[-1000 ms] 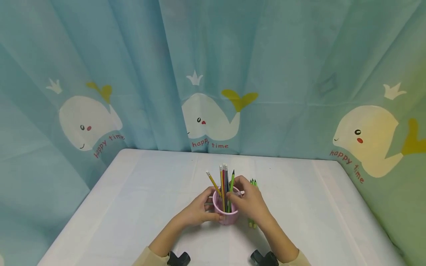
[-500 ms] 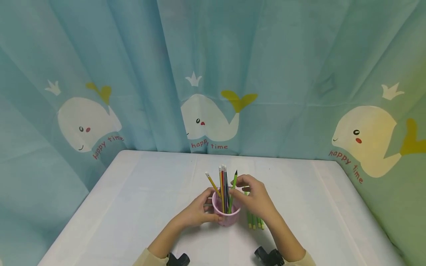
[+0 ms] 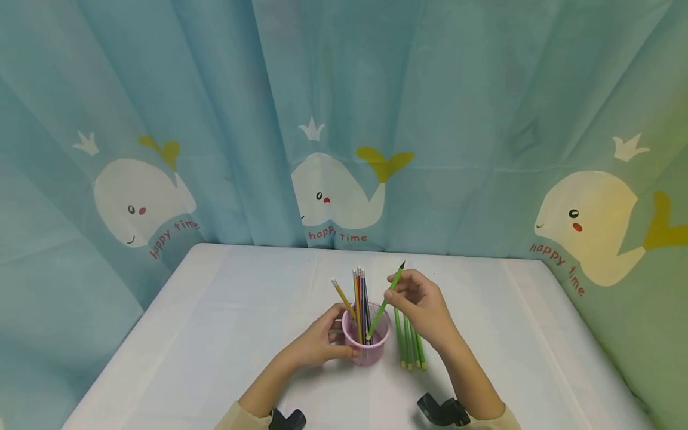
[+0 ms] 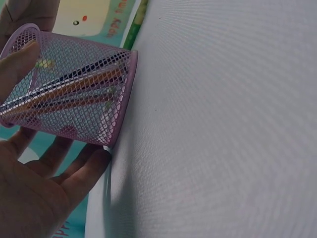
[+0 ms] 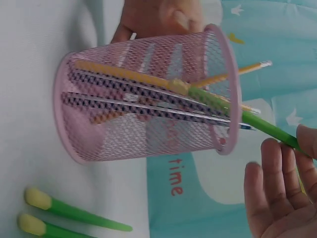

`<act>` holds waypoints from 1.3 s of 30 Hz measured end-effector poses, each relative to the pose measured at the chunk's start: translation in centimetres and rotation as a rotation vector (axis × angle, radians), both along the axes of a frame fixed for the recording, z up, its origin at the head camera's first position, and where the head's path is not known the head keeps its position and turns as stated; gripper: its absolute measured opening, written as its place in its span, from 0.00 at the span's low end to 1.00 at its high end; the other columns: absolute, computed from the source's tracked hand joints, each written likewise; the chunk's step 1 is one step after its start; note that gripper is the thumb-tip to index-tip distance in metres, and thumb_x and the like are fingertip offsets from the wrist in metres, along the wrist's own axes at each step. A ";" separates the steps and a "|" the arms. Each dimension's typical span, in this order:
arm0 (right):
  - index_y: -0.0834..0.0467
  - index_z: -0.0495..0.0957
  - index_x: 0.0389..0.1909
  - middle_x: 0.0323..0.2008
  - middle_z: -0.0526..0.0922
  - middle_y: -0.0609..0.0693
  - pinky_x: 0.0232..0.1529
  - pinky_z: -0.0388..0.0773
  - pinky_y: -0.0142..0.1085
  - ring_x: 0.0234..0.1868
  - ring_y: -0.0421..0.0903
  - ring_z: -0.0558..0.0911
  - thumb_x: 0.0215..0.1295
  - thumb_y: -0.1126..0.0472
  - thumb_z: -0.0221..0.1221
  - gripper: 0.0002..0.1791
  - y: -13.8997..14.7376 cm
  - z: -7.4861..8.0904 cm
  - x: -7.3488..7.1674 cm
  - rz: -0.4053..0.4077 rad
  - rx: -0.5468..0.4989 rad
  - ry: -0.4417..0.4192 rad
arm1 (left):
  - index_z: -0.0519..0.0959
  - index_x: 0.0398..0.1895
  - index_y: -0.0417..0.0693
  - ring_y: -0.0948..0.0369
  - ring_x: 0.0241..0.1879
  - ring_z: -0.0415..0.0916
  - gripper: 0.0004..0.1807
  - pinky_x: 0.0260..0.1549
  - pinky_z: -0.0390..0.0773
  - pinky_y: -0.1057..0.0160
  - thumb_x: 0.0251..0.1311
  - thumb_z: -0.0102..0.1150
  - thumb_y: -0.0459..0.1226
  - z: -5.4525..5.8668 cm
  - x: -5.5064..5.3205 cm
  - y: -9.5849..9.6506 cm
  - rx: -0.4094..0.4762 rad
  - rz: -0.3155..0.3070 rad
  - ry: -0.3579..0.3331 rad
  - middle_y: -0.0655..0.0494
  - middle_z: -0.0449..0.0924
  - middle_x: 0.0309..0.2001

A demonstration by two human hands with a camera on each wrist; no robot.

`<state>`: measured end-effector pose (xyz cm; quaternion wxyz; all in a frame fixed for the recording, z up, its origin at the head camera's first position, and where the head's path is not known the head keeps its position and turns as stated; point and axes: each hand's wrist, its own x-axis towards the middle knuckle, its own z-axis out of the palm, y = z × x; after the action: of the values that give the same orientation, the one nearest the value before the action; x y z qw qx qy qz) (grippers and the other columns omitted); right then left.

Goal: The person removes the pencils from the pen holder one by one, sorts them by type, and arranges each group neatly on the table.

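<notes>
A pink mesh pencil cup (image 3: 369, 356) stands on the table, holding several pencils (image 3: 359, 298) in yellow, red and dark colours. My left hand (image 3: 317, 340) grips the cup's left side, thumb in front and fingers round the back. My right hand (image 3: 424, 304) pinches a green pencil (image 3: 392, 286) by its upper part, tip up and tilted right. In the right wrist view, the lower end of that green pencil (image 5: 270, 129) is inside the cup, its eraser end seen through the mesh. Several more green pencils (image 3: 409, 346) lie on the table to the cup's right, beneath my right hand.
The white table (image 3: 242, 310) reaches back to a blue-green curtain (image 3: 457, 119) printed with whales. A single yellow pencil (image 3: 343, 294) leans out over the cup's left rim. Black wrist camera mounts (image 3: 443, 411) sit near the front edge.
My right hand has moved up and to the right, raising the green pencil and tilting it outward from the others. The left hand stays on the cup.
</notes>
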<state>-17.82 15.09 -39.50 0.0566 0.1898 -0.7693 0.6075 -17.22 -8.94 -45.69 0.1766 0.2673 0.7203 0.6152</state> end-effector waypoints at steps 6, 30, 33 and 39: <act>0.61 0.68 0.49 0.35 0.75 0.63 0.37 0.81 0.45 0.35 0.54 0.83 0.60 0.62 0.60 0.18 1.0 1.4 0.0 0.021 -0.190 -0.050 | 0.59 0.59 0.51 0.52 0.56 0.69 0.40 0.53 0.72 0.58 0.43 0.71 0.33 0.2 -0.2 0.0 0.002 -0.002 -0.010 0.50 0.66 0.58; 0.58 0.66 0.46 0.33 0.75 0.49 0.34 0.81 0.40 0.35 0.46 0.79 0.59 0.59 0.61 0.18 5.4 1.3 -1.0 -0.151 -0.255 -0.309 | 0.60 0.59 0.51 0.52 0.54 0.71 0.38 0.52 0.73 0.59 0.43 0.70 0.33 -0.1 0.1 -0.1 0.007 -0.004 -0.028 0.44 0.65 0.57; 0.58 0.65 0.48 0.34 0.76 0.49 0.35 0.81 0.41 0.36 0.46 0.78 0.60 0.58 0.60 0.19 5.8 0.5 -1.4 -0.154 -0.259 -0.338 | 0.60 0.59 0.50 0.51 0.54 0.71 0.38 0.51 0.74 0.59 0.44 0.70 0.33 -0.1 0.2 0.0 0.012 -0.006 -0.031 0.43 0.66 0.57; 0.59 0.64 0.51 0.38 0.77 0.53 0.37 0.80 0.42 0.39 0.48 0.79 0.60 0.58 0.59 0.22 6.6 -1.2 -2.4 -0.178 -0.172 -0.386 | 0.59 0.59 0.46 0.48 0.54 0.71 0.38 0.52 0.73 0.57 0.45 0.69 0.32 0.1 0.3 0.1 0.022 -0.013 -0.023 0.40 0.66 0.56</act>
<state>-20.19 21.70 -40.72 -0.0221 -0.0043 -0.7249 0.6885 -16.92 -8.86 -45.63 0.1856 0.2668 0.7098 0.6249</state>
